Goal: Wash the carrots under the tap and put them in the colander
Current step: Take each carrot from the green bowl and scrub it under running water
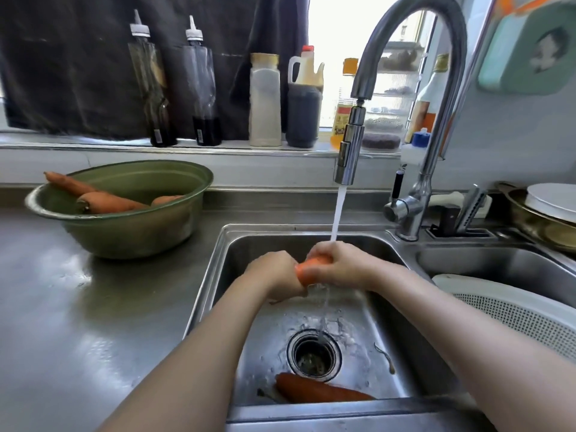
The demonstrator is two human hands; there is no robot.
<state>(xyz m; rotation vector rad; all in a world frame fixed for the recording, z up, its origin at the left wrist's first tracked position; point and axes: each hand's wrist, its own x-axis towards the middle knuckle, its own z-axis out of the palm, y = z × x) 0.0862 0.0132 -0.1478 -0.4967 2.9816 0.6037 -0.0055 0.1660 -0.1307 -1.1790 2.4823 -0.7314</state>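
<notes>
Steel desk (78,307) holds the sink (367,310); left of the sink sits a green bowl (131,232) with three carrots (109,202), right of it the white colander (514,310), tap (349,157) running above it. Over the sink, left hand (274,275) and right hand (346,265) both have fingers wrapped tight round one carrot (308,269) under the water stream (338,213). Another carrot (318,391) lies on the sink floor just beside the drain (313,355).

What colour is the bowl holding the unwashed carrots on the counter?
Olive green bowl, seen clearly in the head view, left of the sink.
</notes>
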